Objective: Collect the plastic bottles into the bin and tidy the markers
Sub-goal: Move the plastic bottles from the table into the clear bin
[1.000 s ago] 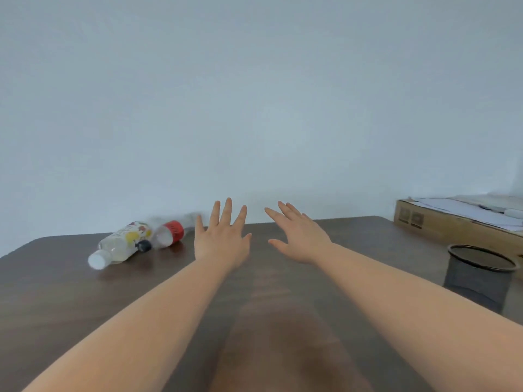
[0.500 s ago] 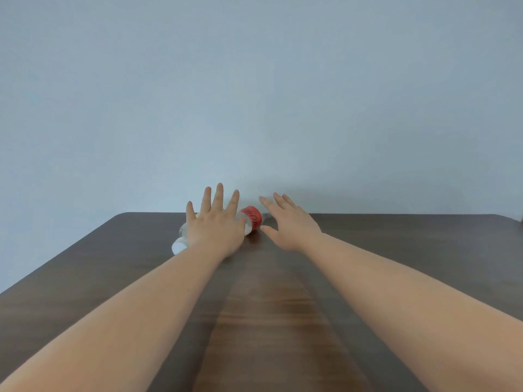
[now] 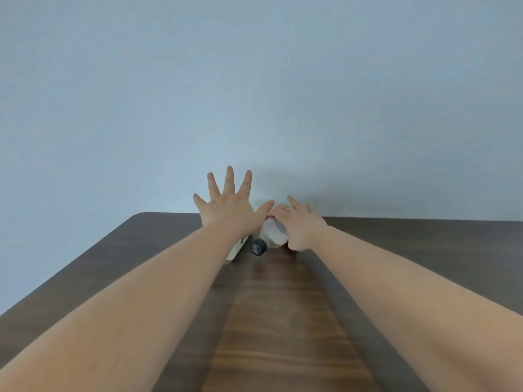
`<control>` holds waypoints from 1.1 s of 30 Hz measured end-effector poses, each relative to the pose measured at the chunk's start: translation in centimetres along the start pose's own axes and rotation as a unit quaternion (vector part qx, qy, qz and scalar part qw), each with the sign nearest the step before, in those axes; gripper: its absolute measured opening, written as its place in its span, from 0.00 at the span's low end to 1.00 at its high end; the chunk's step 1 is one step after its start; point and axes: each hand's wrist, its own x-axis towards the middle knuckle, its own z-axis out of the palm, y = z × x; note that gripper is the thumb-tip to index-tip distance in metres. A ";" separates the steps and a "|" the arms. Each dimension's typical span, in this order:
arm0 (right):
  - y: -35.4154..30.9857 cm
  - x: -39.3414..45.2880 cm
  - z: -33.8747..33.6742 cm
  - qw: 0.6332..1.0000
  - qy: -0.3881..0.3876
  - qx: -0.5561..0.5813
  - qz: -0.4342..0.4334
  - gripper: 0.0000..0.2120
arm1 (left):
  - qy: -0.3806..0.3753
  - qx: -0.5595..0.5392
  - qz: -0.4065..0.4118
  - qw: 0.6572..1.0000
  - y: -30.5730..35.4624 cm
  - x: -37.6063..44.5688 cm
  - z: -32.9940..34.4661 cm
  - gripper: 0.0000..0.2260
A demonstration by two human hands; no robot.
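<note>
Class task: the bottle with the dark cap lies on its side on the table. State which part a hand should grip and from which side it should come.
Grip the clear body of the dark-capped bottle, coming from above. It lies flat, cap towards the camera, so the rounded barrel faces up and fingers can wrap it. The right hand is already over it there.

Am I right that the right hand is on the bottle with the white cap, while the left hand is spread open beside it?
Not quite: the head view shows the cap of the bottle under the right hand is black, not white. The rest holds: the left hand is spread open beside it, holding nothing.
</note>
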 end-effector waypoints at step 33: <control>16.9 -30.0 -9.1 0.859 0.322 -0.025 0.398 0.27 | 0.010 -0.149 0.228 0.962 24.2 -8.5 -6.1 0.35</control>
